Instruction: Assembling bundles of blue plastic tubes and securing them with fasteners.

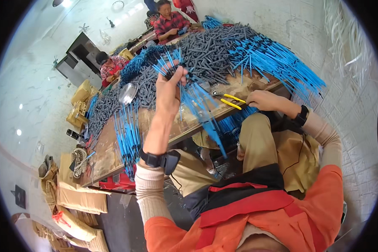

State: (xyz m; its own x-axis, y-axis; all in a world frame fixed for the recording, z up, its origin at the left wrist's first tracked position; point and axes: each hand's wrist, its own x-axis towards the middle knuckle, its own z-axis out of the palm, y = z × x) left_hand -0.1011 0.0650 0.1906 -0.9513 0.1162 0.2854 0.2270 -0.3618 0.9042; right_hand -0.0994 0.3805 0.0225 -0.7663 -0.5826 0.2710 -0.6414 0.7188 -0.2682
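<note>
My raised left hand (169, 90) is closed round a bundle of thin blue rods (199, 101) with black parts near their upper ends. The rods hang down past the table edge, their lower part smeared by motion. My right hand (265, 101) is at the table's front edge, fingertips closed at the end of one yellow handle of a pair of pliers (233, 101). The pliers' handles are spread, and their metal head points left over the wooden table (243, 86).
A large heap of dark grey pieces (206, 46) covers the table's far side. Bundles of blue rods lie at the right (277, 61) and near left (128, 134). A clear round dish (128, 93) sits on the heap. Co-workers (170, 23) sit beyond.
</note>
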